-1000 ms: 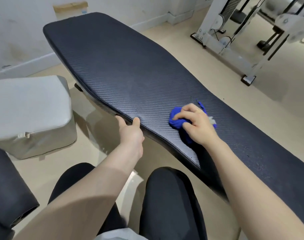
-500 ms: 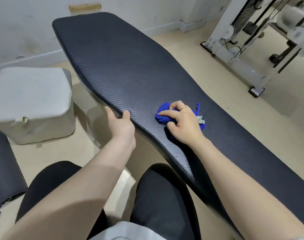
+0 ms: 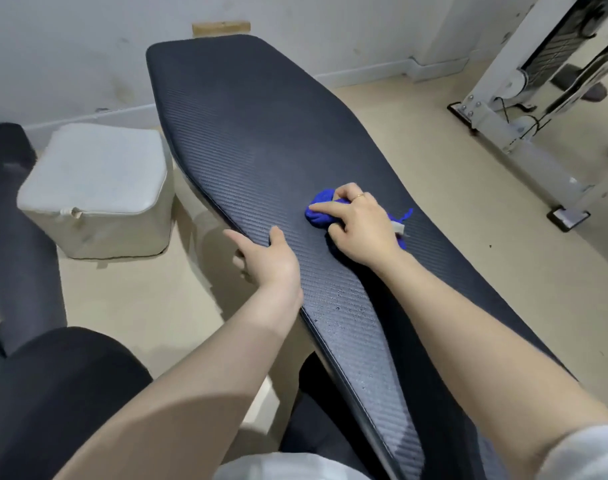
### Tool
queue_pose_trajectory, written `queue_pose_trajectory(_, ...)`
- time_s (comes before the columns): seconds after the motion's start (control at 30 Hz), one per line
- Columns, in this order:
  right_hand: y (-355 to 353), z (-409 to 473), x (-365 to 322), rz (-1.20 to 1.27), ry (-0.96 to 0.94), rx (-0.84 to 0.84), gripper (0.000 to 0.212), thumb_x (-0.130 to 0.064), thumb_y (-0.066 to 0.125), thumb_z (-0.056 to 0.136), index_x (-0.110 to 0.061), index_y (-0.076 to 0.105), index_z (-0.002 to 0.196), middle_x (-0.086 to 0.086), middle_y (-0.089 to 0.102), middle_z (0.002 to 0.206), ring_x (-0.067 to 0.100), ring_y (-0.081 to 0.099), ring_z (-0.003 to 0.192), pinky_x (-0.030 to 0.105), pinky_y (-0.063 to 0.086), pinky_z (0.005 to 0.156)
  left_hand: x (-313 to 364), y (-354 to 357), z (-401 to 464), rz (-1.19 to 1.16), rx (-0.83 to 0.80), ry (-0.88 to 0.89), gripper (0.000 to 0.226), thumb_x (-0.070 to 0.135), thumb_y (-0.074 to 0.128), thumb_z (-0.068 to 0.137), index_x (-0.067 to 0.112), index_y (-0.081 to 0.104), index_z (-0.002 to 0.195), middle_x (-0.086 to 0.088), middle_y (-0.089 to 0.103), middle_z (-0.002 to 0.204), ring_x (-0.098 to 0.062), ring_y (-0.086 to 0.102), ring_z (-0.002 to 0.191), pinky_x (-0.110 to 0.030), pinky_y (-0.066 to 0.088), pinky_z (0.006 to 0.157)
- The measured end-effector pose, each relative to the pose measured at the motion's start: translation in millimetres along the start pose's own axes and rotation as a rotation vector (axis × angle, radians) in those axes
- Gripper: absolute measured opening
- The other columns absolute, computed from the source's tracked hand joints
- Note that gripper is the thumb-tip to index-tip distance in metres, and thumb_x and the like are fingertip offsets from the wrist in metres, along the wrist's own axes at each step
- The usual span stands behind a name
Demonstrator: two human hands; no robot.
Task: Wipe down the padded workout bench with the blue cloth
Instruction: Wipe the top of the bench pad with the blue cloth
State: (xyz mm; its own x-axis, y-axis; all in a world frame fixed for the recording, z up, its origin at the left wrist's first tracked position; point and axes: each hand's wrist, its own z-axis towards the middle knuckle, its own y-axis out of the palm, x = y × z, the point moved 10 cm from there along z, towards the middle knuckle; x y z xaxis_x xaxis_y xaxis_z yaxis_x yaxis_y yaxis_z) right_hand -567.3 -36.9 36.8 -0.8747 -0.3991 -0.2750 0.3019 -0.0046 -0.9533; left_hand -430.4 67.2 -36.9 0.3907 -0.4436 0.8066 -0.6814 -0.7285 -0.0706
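The long dark padded bench [image 3: 261, 133] runs from the far wall toward me and to the lower right. Its textured surface carries small water drops near my side. My right hand [image 3: 359, 225] presses a bunched blue cloth [image 3: 321, 207] onto the middle of the pad, fingers curled over it, with a white tag sticking out at the right. My left hand [image 3: 269, 256] grips the bench's left edge just beside it, thumb on top and fingers wrapped under the rim.
A pale grey padded cube [image 3: 94, 188] stands on the beige floor left of the bench. A dark cushioned piece [image 3: 15, 237] is at the far left. A white metal gym machine frame [image 3: 503, 123] occupies the right back. My dark-clad knees are below.
My right hand has slid the cloth farther up the bench, away from me. My left hand has shifted along the edge with it. The view has swung so the bench sits more central.
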Motion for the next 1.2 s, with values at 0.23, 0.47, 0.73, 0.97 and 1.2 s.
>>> queue_pose_trajectory(0.23, -11.7, 32.1, 44.8, -0.069, 0.209, 0.053, 0.046, -0.013, 0.046, 0.082, -0.036, 0.06, 0.119, 0.005, 0.046, 0.125, 0.032, 0.044, 0.105, 0.039, 0.037, 0.087, 0.8, -4.0, 2.5, -0.111, 0.153, 0.069, 0.066, 0.041, 0.046, 0.093, 0.031, 0.015, 0.151, -0.005, 0.029, 0.148, -0.023, 0.033, 0.137, -0.028, 0.026, 0.109)
queue_pose_trajectory(0.47, -7.4, 31.4, 45.7, 0.018, -0.063, -0.011, 0.046, -0.017, 0.046, 0.076, -0.031, 0.064, 0.116, 0.008, 0.052, 0.116, 0.034, 0.05, 0.095, 0.04, 0.044, 0.084, 3.0, -5.8, 2.6, -0.166, 0.173, 0.097, 0.056, 0.034, 0.041, 0.097, 0.029, 0.024, 0.15, 0.005, 0.032, 0.152, -0.01, 0.041, 0.131, -0.014, 0.024, 0.094)
queue_pose_trajectory(0.73, -15.5, 8.4, 46.3, 0.072, -0.02, 0.029, 0.042, -0.02, 0.043, 0.074, -0.026, 0.069, 0.106, 0.008, 0.055, 0.105, 0.034, 0.054, 0.087, 0.036, 0.047, 0.078, 1.8, -7.9, 8.0, -0.136, 0.196, 0.123, 0.054, 0.036, 0.04, 0.096, 0.029, 0.028, 0.148, 0.004, 0.036, 0.151, -0.016, 0.044, 0.132, -0.018, 0.028, 0.099)
queue_pose_trajectory(0.97, -35.1, 15.2, 118.4, 0.04, 0.141, 0.08, 0.046, -0.017, 0.044, 0.073, -0.027, 0.067, 0.111, 0.009, 0.054, 0.111, 0.036, 0.056, 0.094, 0.037, 0.047, 0.083, -3.0, -6.4, 12.5, -0.152, 0.177, 0.109, 0.056, 0.039, 0.04, 0.094, 0.034, 0.025, 0.148, 0.008, 0.038, 0.15, -0.016, 0.044, 0.132, -0.028, 0.032, 0.11)
queue_pose_trajectory(1.2, -14.7, -35.7, 15.9, 0.088, -0.173, -0.058, 0.041, -0.018, 0.047, 0.066, -0.023, 0.068, 0.101, 0.006, 0.057, 0.1, 0.03, 0.053, 0.078, 0.035, 0.047, 0.072, -0.1, -9.9, 11.0, -0.138, 0.209, 0.116, 0.056, 0.038, 0.038, 0.093, 0.032, 0.028, 0.148, 0.008, 0.041, 0.148, -0.016, 0.043, 0.132, -0.028, 0.031, 0.111)
